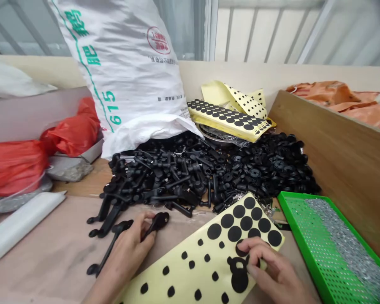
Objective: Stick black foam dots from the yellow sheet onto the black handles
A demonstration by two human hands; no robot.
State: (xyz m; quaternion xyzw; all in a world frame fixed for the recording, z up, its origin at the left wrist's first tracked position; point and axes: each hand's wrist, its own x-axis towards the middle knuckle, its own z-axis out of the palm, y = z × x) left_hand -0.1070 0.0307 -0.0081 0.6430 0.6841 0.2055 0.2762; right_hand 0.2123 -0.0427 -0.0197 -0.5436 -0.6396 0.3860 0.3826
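My left hand [129,247] is closed around a black plastic crank handle [161,218], whose rounded end sticks out past the fingers. Beside that hand more black handles [106,253] lie on the table. A pale yellow backing sheet [183,285] lies at a slant in front of me, with rows of large black round stickers [227,221] at its far end and small black dots nearer. Over its right side my right hand [267,264] pinches the edge of a black sticker [240,279] with thumb and forefinger. Yellow shows through a gap in the black there.
Behind lies a heap of black plastic parts [177,169] below a white woven sack [136,76]. More sticker sheets [228,118] rest on the heap. At right stand a green tray [299,240] of small metal pieces and a wooden board [338,156]. Red bags [15,166] sit left.
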